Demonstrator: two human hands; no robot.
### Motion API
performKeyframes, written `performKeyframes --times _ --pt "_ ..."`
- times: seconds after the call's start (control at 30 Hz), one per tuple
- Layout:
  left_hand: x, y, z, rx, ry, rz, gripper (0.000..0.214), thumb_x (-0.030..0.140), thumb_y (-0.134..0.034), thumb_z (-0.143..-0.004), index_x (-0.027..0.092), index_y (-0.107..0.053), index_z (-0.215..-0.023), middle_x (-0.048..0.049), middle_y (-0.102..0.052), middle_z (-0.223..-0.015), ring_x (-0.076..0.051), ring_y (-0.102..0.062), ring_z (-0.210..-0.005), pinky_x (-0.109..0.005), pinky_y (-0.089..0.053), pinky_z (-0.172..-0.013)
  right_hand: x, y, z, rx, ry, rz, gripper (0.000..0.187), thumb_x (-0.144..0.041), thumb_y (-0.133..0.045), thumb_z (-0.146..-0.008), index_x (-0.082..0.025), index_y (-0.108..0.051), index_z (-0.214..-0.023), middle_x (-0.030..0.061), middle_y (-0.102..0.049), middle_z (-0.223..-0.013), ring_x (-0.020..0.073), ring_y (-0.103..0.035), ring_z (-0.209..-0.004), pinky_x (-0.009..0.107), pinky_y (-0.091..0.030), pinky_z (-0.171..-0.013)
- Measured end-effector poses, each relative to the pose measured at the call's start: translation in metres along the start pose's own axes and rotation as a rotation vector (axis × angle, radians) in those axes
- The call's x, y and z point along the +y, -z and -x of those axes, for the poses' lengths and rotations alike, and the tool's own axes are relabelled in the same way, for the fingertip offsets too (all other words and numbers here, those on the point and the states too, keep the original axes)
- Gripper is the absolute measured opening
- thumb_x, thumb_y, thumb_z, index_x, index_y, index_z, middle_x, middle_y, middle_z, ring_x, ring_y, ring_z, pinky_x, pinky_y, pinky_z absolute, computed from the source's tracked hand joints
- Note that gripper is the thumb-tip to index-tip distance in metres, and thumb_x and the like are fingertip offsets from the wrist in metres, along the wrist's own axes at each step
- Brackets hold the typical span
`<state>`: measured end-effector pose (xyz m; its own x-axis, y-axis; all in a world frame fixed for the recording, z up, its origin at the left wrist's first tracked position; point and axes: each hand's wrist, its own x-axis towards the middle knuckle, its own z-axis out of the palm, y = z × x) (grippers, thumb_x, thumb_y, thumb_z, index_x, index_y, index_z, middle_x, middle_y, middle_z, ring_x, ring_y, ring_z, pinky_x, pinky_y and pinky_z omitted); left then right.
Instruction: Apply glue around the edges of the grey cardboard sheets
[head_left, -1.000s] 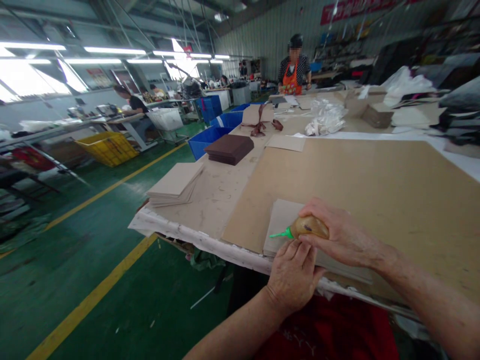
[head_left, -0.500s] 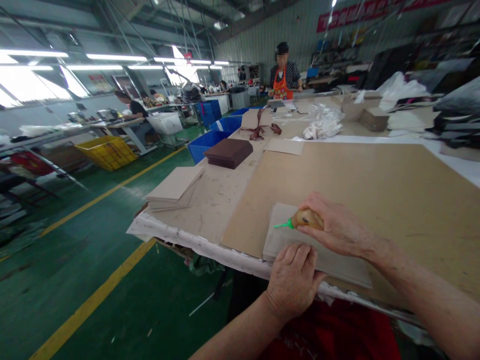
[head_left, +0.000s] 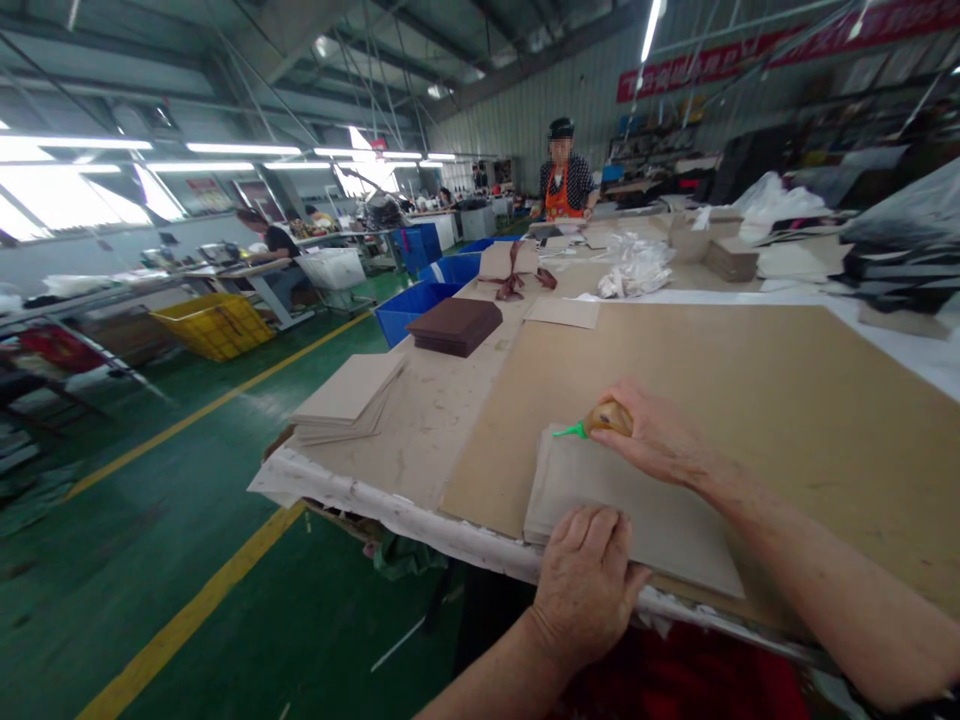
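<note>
The right hand [head_left: 652,435] is clasping a rounded, amber squeeze bottle [head_left: 613,418], its thin green plastic nozzle [head_left: 570,431] pointing at the far left corner of a stack of flat grey-beige sheets [head_left: 645,520]. The left hand [head_left: 585,570] is lying palm down on the stack's near edge, fingers side by side, not closing round anything visible. The sheets are resting on a broad tan board [head_left: 720,370] at the table's near edge. The work seems to be under way on the top sheet, its surface showing no clear line of liquid; a loose pile of beige sheets [head_left: 349,388] and a dark-brown stack [head_left: 454,325] are sitting apart, apparently untouched. The left palm is hiding part of the sheets, the right fingers are covering the bottle's base, and whether the nozzle tip is touching or hovering, I cannot tell.
</note>
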<state>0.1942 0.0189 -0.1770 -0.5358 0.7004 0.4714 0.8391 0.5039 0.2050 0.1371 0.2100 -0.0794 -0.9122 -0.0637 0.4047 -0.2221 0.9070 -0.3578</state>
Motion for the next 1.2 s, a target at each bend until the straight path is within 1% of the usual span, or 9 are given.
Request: performKeyframes --times 0.1,0.2,0.4,0.53,0.73,0.87,1.0,1.07,1.2 --pt "-0.001 -0.001 0.001 -0.001 -0.009 -0.012 0.049 0.047 -0.051 -0.095 0.016 -0.052 -0.134 -0.0079 -0.060 -0.127 -0.025 -0.052 -0.119 -0.039 -0.042 -0.107 0.008 -0.006 -0.009 0.020 -0.015 0.013 0.024 -0.037 -0.065 -0.083 -0.022 -0.054 -0.099 0.0045 -0.059 -0.099 0.0222 -0.059 -0.082 0.034 -0.041 -0.071" --pt "-0.001 -0.003 0.001 0.008 -0.008 -0.022 0.049 0.047 -0.051 -0.095 0.017 -0.052 -0.134 -0.0077 -0.059 -0.128 -0.025 -0.052 -0.119 -0.039 -0.041 -0.107 0.009 -0.008 -0.012 0.015 -0.023 0.000 0.025 -0.039 -0.064 -0.084 -0.022 -0.054 -0.099 0.0047 -0.059 -0.100 0.0224 -0.058 -0.082 0.035 -0.042 -0.072" --pt "-0.002 -0.003 0.002 0.011 -0.016 -0.013 0.047 0.046 -0.049 -0.095 0.016 -0.054 -0.132 -0.0086 -0.060 -0.127 -0.026 -0.053 -0.118 -0.040 -0.043 -0.106 0.009 0.001 -0.010 -0.002 -0.050 -0.011 0.026 -0.040 -0.064 -0.082 -0.022 -0.055 -0.099 0.0053 -0.060 -0.102 0.0230 -0.059 -0.085 0.034 -0.041 -0.072" --pt "-0.003 -0.003 0.002 0.017 -0.013 -0.029 0.048 0.047 -0.049 -0.095 0.017 -0.054 -0.132 -0.0090 -0.060 -0.127 -0.026 -0.054 -0.117 -0.041 -0.043 -0.106 0.013 0.016 -0.009 -0.041 -0.065 0.036 0.030 -0.042 -0.065 -0.080 -0.022 -0.055 -0.100 0.0052 -0.061 -0.100 0.0229 -0.059 -0.083 0.033 -0.039 -0.070" --pt "-0.004 -0.005 0.002 0.045 -0.028 -0.038 0.047 0.045 -0.052 -0.094 0.016 -0.054 -0.132 -0.0085 -0.061 -0.127 -0.026 -0.054 -0.117 -0.041 -0.043 -0.106 0.022 0.049 -0.001 -0.139 -0.137 0.109 0.031 -0.047 -0.065 -0.078 -0.022 -0.057 -0.096 0.0042 -0.062 -0.087 0.0217 -0.057 -0.074 0.030 -0.034 -0.061" --pt "-0.004 -0.005 0.001 0.038 -0.022 -0.052 0.047 0.044 -0.052 -0.094 0.016 -0.054 -0.132 -0.0085 -0.061 -0.126 -0.027 -0.054 -0.117 -0.041 -0.044 -0.105 0.035 0.066 0.011 -0.177 -0.218 0.100 0.035 -0.049 -0.066 -0.074 -0.022 -0.058 -0.096 0.0028 -0.063 -0.081 0.0213 -0.056 -0.070 0.030 -0.033 -0.059" --pt "-0.003 -0.004 0.000 0.051 -0.027 -0.064 0.046 0.043 -0.053 -0.094 0.016 -0.055 -0.131 -0.0087 -0.062 -0.124 -0.026 -0.055 -0.115 -0.041 -0.045 -0.104 0.049 0.084 0.027 -0.209 -0.284 0.072 0.037 -0.053 -0.065 -0.075 -0.022 -0.058 -0.096 0.0029 -0.064 -0.083 0.0219 -0.058 -0.071 0.031 -0.035 -0.060" --pt "-0.003 -0.004 0.000 0.057 -0.033 -0.067 0.044 0.042 -0.053 -0.094 0.016 -0.056 -0.130 -0.0090 -0.063 -0.124 -0.026 -0.055 -0.115 -0.041 -0.045 -0.104 0.055 0.092 0.035 -0.219 -0.338 0.083 0.042 -0.056 -0.065 -0.075 -0.023 -0.057 -0.098 0.0031 -0.065 -0.082 0.0228 -0.058 -0.071 0.032 -0.035 -0.060" --pt "-0.004 -0.004 0.000 0.072 -0.035 -0.067 0.044 0.041 -0.053 -0.094 0.016 -0.056 -0.130 -0.0093 -0.063 -0.123 -0.026 -0.055 -0.115 -0.042 -0.045 -0.104 0.065 0.102 0.046 -0.211 -0.432 0.095 0.047 -0.059 -0.066 -0.074 -0.023 -0.056 -0.102 0.0025 -0.064 -0.075 0.0238 -0.058 -0.066 0.032 -0.035 -0.057"
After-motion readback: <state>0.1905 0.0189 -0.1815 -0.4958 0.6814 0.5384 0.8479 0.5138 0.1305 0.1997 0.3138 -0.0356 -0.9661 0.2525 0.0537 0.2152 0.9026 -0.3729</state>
